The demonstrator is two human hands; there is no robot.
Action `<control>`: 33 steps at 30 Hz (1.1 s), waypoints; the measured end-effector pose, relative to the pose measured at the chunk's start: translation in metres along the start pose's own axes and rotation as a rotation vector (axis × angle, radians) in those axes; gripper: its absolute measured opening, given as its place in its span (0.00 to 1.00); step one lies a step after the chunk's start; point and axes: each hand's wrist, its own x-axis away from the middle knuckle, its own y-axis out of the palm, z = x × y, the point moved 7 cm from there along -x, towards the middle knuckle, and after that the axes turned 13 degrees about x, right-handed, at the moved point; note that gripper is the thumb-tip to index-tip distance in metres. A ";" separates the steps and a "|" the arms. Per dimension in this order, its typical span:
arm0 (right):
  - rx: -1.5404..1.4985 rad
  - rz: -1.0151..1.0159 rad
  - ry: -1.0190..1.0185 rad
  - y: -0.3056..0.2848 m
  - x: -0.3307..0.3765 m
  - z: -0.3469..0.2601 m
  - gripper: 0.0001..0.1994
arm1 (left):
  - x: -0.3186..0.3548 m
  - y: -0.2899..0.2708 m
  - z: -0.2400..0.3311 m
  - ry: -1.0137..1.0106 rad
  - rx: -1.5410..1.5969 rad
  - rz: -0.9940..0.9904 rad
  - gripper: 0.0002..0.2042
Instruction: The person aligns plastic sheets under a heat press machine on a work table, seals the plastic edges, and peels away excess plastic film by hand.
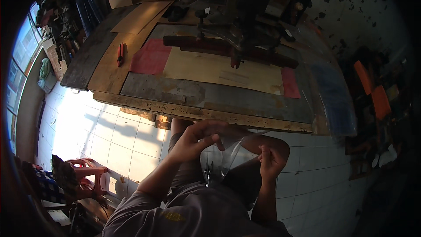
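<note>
A clear, shiny plastic sheet or bag (219, 161) hangs in front of my lap, below the table edge. My left hand (193, 141) is at its upper left, fingers bent and thumb curled toward them on the plastic. Over at the right, my right hand (270, 163) is closed in a pinch near my knee, with the plastic's thin upper edge running toward it. The film is so transparent that its exact outline and the grip points are hard to see.
The worn worktable (197, 113) is just ahead. On it lie a pale yellow panel with pink ends (197, 66) under a dark clamp-like bar (210, 44), a red cutter knife (121, 55) and cardboard (142, 16). A plastic stool (90, 171) stands left; clear plastic (335, 101) drapes right.
</note>
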 end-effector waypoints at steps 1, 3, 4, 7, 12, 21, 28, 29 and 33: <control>-0.041 0.069 -0.006 -0.006 0.000 0.000 0.08 | 0.003 0.004 0.003 -0.025 0.079 -0.030 0.18; -0.114 0.115 -0.037 -0.012 -0.001 0.001 0.12 | -0.003 0.009 0.010 -0.033 0.066 -0.051 0.18; -0.113 0.114 -0.034 -0.013 -0.001 0.001 0.12 | -0.007 0.012 0.013 -0.037 0.051 -0.073 0.18; -0.294 0.043 -0.039 -0.011 -0.012 -0.015 0.20 | -0.022 0.014 0.019 -0.020 -0.122 -0.062 0.16; -0.938 -0.245 -0.145 0.004 -0.040 -0.077 0.33 | -0.041 0.006 0.020 0.074 -0.214 -0.041 0.14; -0.926 -0.328 -0.280 -0.003 -0.043 -0.094 0.32 | -0.037 0.004 0.001 0.126 -0.279 0.006 0.14; -0.944 -0.336 -0.236 0.001 -0.041 -0.094 0.32 | -0.030 0.003 -0.014 -0.034 -0.052 0.064 0.17; -0.944 -0.342 -0.243 0.001 -0.041 -0.094 0.32 | -0.029 0.002 -0.017 -0.060 -0.059 0.067 0.17; -0.941 -0.338 -0.226 0.002 -0.040 -0.093 0.32 | -0.030 0.003 -0.019 -0.015 -0.020 0.076 0.17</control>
